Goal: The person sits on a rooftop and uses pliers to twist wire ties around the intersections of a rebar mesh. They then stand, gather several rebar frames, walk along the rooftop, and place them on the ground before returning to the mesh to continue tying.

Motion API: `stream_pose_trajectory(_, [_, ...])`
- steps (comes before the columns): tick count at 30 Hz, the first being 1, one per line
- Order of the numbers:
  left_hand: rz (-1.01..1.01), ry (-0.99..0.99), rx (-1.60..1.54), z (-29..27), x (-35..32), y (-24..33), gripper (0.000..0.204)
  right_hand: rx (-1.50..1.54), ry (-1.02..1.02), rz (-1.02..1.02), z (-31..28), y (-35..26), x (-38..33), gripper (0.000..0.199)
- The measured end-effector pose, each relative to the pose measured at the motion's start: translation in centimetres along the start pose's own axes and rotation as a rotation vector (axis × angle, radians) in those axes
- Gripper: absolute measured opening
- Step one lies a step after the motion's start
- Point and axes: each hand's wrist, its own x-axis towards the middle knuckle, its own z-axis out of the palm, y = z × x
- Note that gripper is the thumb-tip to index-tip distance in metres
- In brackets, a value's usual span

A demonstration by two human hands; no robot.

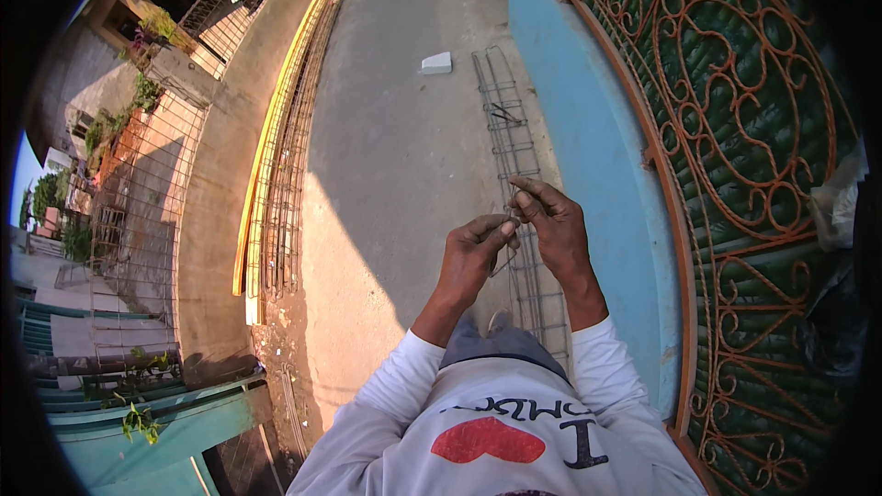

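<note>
In front of my waist, my left hand [474,253] and my right hand [557,228] are close together, both with fingers pinched. Between them is a thin metal wire [502,266], part of which hangs below the left fingertips. My fingers cover much of it, so I cannot make out its full shape. Beneath my hands a long narrow rebar cage [505,119] lies on the ground, running away from me along the blue wall. Its crosswise stirrups show on both sides of my hands.
A blue wall [588,129] and an orange-framed gate [675,211] with scrollwork stand close on my right. White blocks [436,63] lie on the grey paving [367,129]. To the left, more rebar cages [280,193] and yellow lengths [266,156] lean along a low wall [216,220].
</note>
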Motion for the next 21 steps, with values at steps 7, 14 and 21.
stream_pose_trajectory(7, [0.019,0.019,-0.019,-0.6,0.3,-0.5,0.024,0.184,-0.037,0.116,0.4,0.3,-0.2,0.032])
stream_pose_trajectory(14, [-0.029,-0.012,0.012,-0.5,0.3,-0.8,0.024,0.237,-0.009,0.09,0.4,1.7,-0.1,0.022])
stream_pose_trajectory(21, [-0.012,-0.058,0.069,-0.6,0.0,-1.8,0.027,0.214,0.062,0.096,0.0,1.5,-0.3,0.022])
